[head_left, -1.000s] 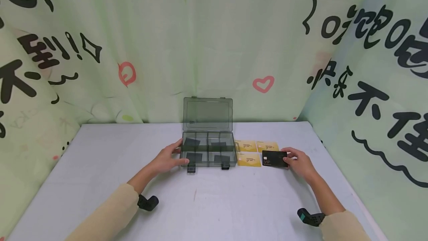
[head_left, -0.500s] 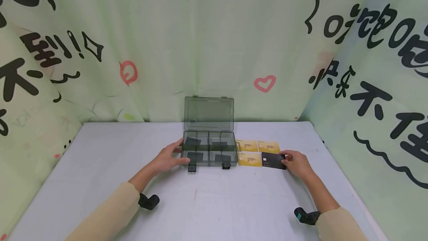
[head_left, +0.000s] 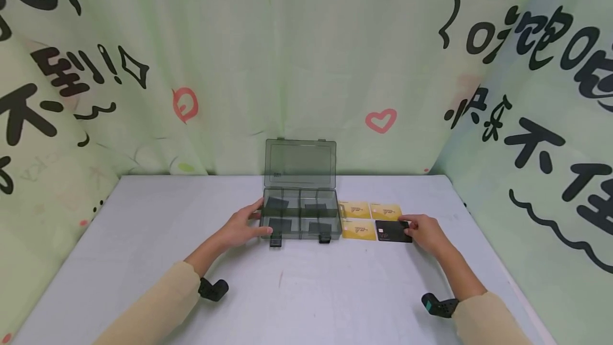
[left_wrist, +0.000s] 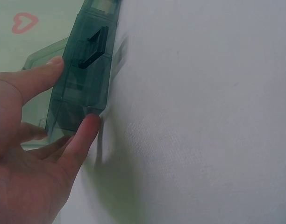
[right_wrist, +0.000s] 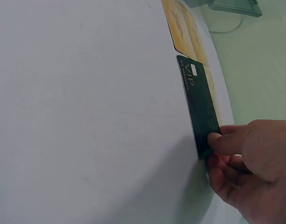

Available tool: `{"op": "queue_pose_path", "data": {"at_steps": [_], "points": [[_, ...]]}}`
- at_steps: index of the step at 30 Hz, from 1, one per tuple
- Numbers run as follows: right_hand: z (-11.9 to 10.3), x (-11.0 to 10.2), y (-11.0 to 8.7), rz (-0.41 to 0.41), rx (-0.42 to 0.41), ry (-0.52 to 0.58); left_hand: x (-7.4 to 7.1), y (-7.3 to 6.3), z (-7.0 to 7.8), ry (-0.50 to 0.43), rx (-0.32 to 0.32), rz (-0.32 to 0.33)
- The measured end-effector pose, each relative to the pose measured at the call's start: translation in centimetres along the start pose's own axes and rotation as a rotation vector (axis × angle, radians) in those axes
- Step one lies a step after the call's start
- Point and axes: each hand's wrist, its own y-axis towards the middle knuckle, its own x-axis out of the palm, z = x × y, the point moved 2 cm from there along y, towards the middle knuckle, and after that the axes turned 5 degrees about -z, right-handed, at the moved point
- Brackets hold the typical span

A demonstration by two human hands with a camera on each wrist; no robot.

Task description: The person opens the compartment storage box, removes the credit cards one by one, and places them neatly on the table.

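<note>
My left hand [head_left: 242, 226] holds the left end of a smoky see-through compartment box [head_left: 299, 235], thumb at the front and fingers along the side. Its lid [head_left: 300, 164] stands raised at the back. Dark flat rectangles [head_left: 280, 224] lie in its compartments. To the right, my right hand [head_left: 426, 232] pinches the right end of a black VIP card [head_left: 390, 231], thumb on its face in the right wrist view. The card lies close over the table, to the right of a yellow card [head_left: 358, 229] and in front of another yellow card [head_left: 386, 211].
A third yellow card [head_left: 355, 209] lies at the back left of the group, beside the box. Two black latches [head_left: 275, 240] hang down at the box's front. White cloth covers the table [head_left: 306, 297], and a printed curtain [head_left: 306, 68] rises behind it.
The black card has come down a little toward the front and now lines up with the yellow card on its left. The left hand keeps its place on the box.
</note>
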Motion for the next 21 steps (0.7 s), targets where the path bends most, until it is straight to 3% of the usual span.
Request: {"op": "queue_pose_path", "data": {"at_steps": [10,17,21], "points": [[-0.2,0.3,0.2,0.075,-0.014,0.005,0.0,-0.3,-0.1,-0.016,-0.010,0.011],[-1.1,0.8,-0.2,0.151,0.012,0.088,0.2,-0.2,-0.3,-0.006,-0.008,0.013],[-2.3,0.7,-0.3,0.189,-0.029,0.120,-0.1,-0.2,-0.1,0.025,0.018,0.022]]}}
